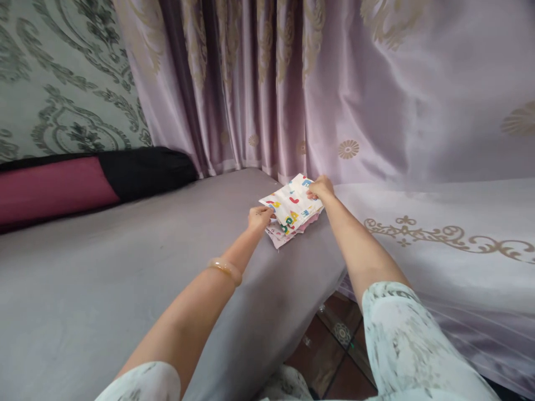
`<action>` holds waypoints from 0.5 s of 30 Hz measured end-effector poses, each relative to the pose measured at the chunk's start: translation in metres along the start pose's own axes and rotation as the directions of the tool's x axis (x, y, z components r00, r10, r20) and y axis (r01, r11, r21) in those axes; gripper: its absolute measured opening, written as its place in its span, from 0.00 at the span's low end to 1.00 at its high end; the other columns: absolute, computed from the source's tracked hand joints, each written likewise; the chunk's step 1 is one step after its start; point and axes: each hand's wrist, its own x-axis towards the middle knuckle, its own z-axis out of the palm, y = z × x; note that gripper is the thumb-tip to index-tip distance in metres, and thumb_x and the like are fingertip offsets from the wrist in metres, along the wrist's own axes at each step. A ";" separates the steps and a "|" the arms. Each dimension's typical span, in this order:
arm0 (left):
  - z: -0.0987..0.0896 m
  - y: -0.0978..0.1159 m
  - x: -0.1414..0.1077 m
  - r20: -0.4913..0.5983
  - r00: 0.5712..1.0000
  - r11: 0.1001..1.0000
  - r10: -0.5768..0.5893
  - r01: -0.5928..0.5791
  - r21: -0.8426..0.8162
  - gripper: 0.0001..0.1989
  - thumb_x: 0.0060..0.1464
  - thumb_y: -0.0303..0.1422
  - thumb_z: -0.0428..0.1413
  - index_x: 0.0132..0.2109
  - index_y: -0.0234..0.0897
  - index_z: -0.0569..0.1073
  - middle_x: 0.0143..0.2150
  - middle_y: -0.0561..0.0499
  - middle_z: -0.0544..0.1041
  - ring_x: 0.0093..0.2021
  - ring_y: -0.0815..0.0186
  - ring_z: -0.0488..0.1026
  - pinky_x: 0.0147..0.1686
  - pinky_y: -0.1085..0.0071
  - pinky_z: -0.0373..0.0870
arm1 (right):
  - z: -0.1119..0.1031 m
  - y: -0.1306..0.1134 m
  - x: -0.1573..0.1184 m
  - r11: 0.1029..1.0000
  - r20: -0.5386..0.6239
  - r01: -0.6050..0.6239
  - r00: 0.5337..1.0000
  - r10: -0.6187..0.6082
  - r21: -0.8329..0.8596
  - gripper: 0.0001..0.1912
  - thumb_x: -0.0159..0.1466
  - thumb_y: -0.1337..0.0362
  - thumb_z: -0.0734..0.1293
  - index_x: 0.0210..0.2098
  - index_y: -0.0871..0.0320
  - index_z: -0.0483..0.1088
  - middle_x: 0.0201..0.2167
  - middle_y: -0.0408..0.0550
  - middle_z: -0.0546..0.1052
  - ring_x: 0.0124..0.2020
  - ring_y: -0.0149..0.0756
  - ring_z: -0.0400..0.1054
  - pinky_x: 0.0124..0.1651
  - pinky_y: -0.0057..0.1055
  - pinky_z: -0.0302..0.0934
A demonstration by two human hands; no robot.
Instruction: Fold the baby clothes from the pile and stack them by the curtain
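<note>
A folded white cloth (288,201) with colourful printed figures is held between my two hands, over the far right corner of a grey-covered bed. My left hand (261,216) pinches its near left edge. At its right end, my right hand (321,189) grips the cloth with curled fingers. Under it lies a small pile of folded pinkish cloth (281,238), part of it hidden. Whether the white cloth rests on the pile or is just above it, I cannot tell.
The grey bed sheet (104,278) spreads to the left. A long black and maroon bolster (58,184) lies along the patterned wall. Lilac curtains (259,83) hang close behind the cloths. Dark floor tiles (334,351) show below the bed's right edge.
</note>
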 end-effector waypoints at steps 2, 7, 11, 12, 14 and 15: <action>0.003 -0.003 0.008 -0.003 1.000 1.000 0.008 -0.008 0.019 0.12 0.47 0.36 0.61 0.37 0.33 0.81 0.31 0.44 0.81 0.24 0.69 0.72 0.22 0.77 0.64 | 0.002 0.000 0.001 1.000 -0.026 0.009 1.000 -0.009 -0.018 0.09 0.62 0.72 0.67 0.25 0.65 0.72 0.18 0.48 0.75 0.16 0.30 0.69 0.22 0.24 0.64; 0.009 -0.008 0.020 0.014 0.999 0.998 0.040 -0.041 0.046 0.09 0.49 0.34 0.59 0.35 0.33 0.80 0.31 0.45 0.81 0.25 0.69 0.73 0.23 0.77 0.65 | 0.005 0.000 0.002 0.999 -0.029 0.002 1.000 -0.004 -0.051 0.09 0.62 0.71 0.68 0.25 0.64 0.72 0.17 0.48 0.73 0.17 0.32 0.69 0.24 0.26 0.66; 0.013 -0.015 0.025 0.010 1.000 0.996 0.030 -0.031 0.085 0.09 0.50 0.32 0.57 0.34 0.33 0.80 0.29 0.46 0.81 0.23 0.70 0.71 0.21 0.77 0.63 | 0.009 0.004 0.002 0.996 -0.017 -0.014 1.000 0.012 -0.092 0.09 0.63 0.71 0.66 0.27 0.65 0.74 0.17 0.49 0.74 0.18 0.33 0.70 0.27 0.28 0.66; 0.014 -0.018 0.026 0.006 1.000 0.994 0.021 -0.022 0.107 0.09 0.51 0.32 0.57 0.34 0.33 0.80 0.29 0.46 0.81 0.23 0.70 0.71 0.21 0.77 0.63 | 0.011 0.006 0.003 0.995 -0.022 -0.016 1.000 0.014 -0.102 0.08 0.63 0.70 0.66 0.28 0.65 0.74 0.18 0.50 0.74 0.19 0.33 0.71 0.28 0.29 0.67; 0.015 -0.023 0.028 -0.004 1.000 0.989 0.009 -0.008 0.149 0.09 0.51 0.32 0.56 0.33 0.34 0.80 0.29 0.46 0.81 0.24 0.69 0.72 0.21 0.77 0.63 | 0.015 0.010 0.003 0.990 -0.028 -0.026 0.999 0.022 -0.136 0.06 0.63 0.69 0.66 0.30 0.64 0.75 0.19 0.50 0.75 0.19 0.34 0.71 0.30 0.30 0.67; 0.016 -0.025 0.029 -0.008 1.000 0.986 0.004 -0.002 0.165 0.09 0.52 0.31 0.56 0.32 0.34 0.80 0.29 0.46 0.81 0.25 0.69 0.72 0.22 0.77 0.63 | 0.017 0.012 0.004 0.987 -0.026 -0.033 0.999 0.029 -0.158 0.06 0.63 0.69 0.66 0.32 0.64 0.75 0.20 0.50 0.76 0.20 0.34 0.72 0.31 0.30 0.67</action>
